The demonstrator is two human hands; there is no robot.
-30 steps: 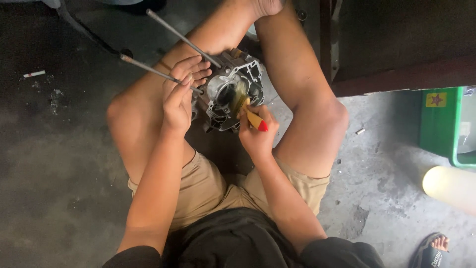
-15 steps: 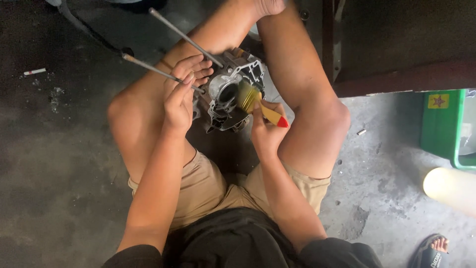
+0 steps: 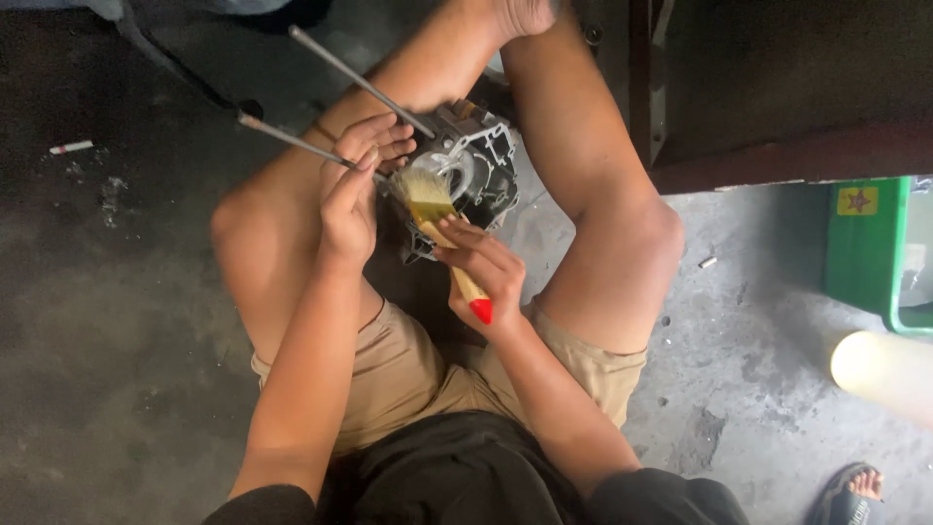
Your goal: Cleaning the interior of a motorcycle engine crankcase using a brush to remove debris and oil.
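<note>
Sitting on the grey concrete floor with knees bent, the person is keeping a dark metal engine casing between the legs. A green plastic crate is standing well apart at the right edge. Two long metal rods are sticking out of the casing toward the upper left. The left hand is gripping the casing's left side, fingers curled by the rods. The right hand is holding a paintbrush, fingers wrapped round its wooden, red-tipped handle, pale bristles touching the casing.
</note>
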